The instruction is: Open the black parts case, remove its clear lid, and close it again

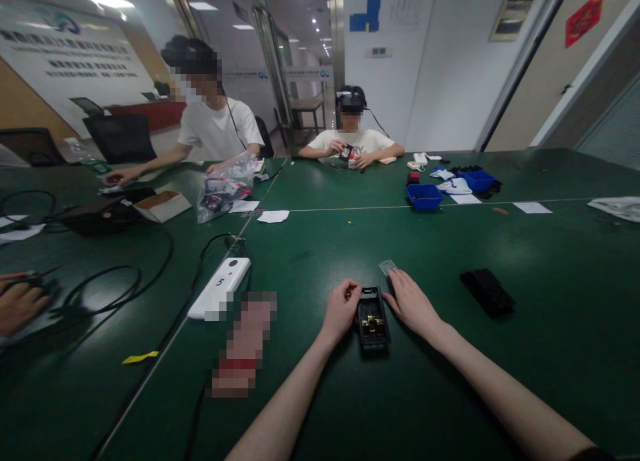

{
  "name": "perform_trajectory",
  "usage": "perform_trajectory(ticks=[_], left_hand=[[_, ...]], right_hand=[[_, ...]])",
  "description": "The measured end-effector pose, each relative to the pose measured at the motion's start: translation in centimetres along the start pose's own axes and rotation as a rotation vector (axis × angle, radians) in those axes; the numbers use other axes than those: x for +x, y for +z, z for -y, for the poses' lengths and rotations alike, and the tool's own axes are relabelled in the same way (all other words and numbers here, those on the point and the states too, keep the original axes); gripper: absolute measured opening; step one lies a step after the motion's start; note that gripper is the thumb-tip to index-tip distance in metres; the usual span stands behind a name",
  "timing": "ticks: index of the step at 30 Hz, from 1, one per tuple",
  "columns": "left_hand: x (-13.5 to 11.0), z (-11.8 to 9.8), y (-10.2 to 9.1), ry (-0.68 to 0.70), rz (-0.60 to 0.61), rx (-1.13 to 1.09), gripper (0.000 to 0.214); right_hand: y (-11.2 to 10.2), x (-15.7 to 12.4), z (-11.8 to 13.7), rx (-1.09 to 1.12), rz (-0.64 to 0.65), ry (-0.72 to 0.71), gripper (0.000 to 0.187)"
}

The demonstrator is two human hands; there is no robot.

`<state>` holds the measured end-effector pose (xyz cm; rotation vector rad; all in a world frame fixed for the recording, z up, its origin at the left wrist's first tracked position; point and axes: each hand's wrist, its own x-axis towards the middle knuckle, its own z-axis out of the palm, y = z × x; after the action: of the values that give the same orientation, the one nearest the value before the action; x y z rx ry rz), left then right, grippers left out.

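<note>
- Squarely between both hands, an open black casing (374, 317) with brass contacts lies flat on the green tabletop (450, 381).
- Left hand (343, 309): fingers curled at the casing's upper-left corner; I cannot tell whether that grip pinches it.
- Right hand (410, 302): loosely open, touching the casing's right edge.
- Clear plastic piece (387, 267) lies just beyond the casing, and a black rectangular piece (487, 291) well to its right.

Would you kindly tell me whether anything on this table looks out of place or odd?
The small black device between the left hand and right hand lies open, metal parts exposed. A black piece, perhaps its cover, lies apart to the right, and a yellow scrap lies loose on the green table.
</note>
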<state>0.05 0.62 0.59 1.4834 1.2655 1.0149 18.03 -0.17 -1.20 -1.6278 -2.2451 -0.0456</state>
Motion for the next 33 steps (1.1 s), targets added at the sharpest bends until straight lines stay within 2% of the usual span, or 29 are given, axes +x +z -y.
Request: perform_trajectory(ticks=[5,8,11,14,19,23,29,33], left_hand=[[-0.1,-0.2,0.0,-0.019,0.006,-0.018,0.020],[-0.1,-0.1,0.0,-0.024,0.004,-0.022,0.021],[-0.1,-0.2,-0.1,-0.023,0.008,-0.019,0.021],[-0.1,-0.2,-0.1,-0.018,0.004,-0.009,0.021],[0.0,0.0,0.0,-0.005,-0.001,-0.005,0.020],[0.0,0.1,0.0,-0.003,0.005,0.008,0.020],[0.1,0.4,-0.1,0.008,0.005,0.008,0.020],[0.2,0.6,-0.1,0.006,0.002,0.005,0.020]], right_hand=[[-1.2,0.0,0.5,0.036,0.116,-0.072,0.034],[-1.8,-0.2,1.2,-0.008,0.186,-0.121,0.043],[-2.2,-0.2,1.5,-0.078,0.236,-0.055,0.052],[-2.6,-0.1,1.2,-0.115,0.232,-0.041,0.049],[-2.7,-0.2,0.3,-0.015,0.143,-0.094,0.027],[-2.7,-0.3,0.5,-0.010,0.171,-0.102,0.032],[-3.6,0.2,1.2,-0.155,0.261,-0.003,0.030],[-4.2,0.4,0.5,0.070,0.275,0.103,0.032]])
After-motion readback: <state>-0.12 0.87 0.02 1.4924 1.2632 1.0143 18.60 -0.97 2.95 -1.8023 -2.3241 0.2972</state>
